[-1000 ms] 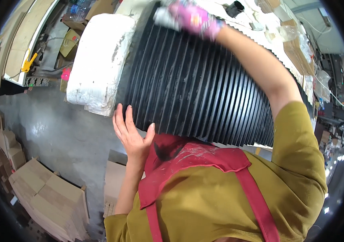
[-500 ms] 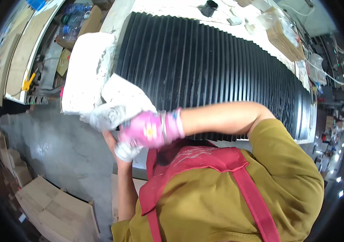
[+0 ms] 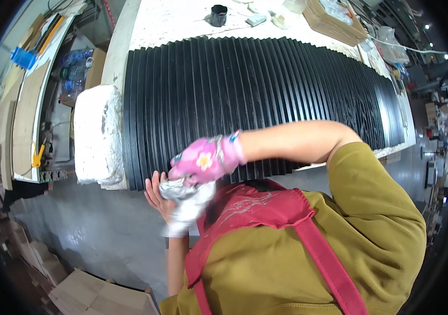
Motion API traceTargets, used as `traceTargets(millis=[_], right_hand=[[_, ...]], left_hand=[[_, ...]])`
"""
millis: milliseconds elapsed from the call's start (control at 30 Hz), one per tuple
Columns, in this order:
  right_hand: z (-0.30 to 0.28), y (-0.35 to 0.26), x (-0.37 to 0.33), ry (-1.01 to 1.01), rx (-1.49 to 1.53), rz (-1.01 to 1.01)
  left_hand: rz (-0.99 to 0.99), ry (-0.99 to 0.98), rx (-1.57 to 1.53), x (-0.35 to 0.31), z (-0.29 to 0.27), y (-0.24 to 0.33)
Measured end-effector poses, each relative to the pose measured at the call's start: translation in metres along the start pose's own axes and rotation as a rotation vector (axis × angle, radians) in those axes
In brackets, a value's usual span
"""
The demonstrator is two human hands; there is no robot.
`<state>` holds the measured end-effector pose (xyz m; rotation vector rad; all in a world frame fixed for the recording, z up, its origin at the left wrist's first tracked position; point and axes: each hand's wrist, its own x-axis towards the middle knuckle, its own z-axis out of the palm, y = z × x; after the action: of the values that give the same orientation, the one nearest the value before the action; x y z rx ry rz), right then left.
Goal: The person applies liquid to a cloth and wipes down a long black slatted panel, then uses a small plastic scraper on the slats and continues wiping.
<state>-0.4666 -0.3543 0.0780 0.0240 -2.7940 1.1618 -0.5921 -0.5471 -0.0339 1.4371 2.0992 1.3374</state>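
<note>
A long black pleated bellows cover stretches across the table, its folds running away from me. My right hand, in a pink glove with a white flower, is closed on a crumpled white rag. The rag hangs at the near left edge of the bellows, slightly smeared by motion, and covers part of my left hand. My left hand is bare, fingers stretched out beside the bellows' near left corner; whether they touch it I cannot tell. A white wrapped block sits against the left end of the bellows.
Behind the bellows, a black cup and a small grey block stand on the white tabletop. A cardboard box is at the back right. Shelving with plastic bottles is at left; cartons lie on the floor.
My right hand and the rag have come away from the white block toward the bellows' near edge. The fingers of my left hand now show. The whole view has shifted.
</note>
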Motion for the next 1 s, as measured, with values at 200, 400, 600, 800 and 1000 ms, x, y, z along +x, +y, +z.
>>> traceTargets(millis=[200,400,600,800,1000], right_hand=[[-0.12,0.11,-0.032,0.233,-0.352,0.634],[-0.012,0.012,-0.049,0.247,-0.406,0.252],[-0.111,0.047,-0.068,0.354,0.164,0.591],[-0.032,0.047,-0.043,0.524,-0.665,0.589],[-0.07,-0.028,-0.118,0.007,0.078,0.704]], left_hand=[[0.468,-0.261,0.527,0.03,0.001,0.058],[0.559,-0.381,0.597,0.038,0.006,0.035],[0.513,-0.584,0.523,0.069,-0.018,0.063],[0.628,-0.55,0.492,0.076,-0.016,0.055],[0.492,-0.601,0.036,0.139,-0.034,0.061]])
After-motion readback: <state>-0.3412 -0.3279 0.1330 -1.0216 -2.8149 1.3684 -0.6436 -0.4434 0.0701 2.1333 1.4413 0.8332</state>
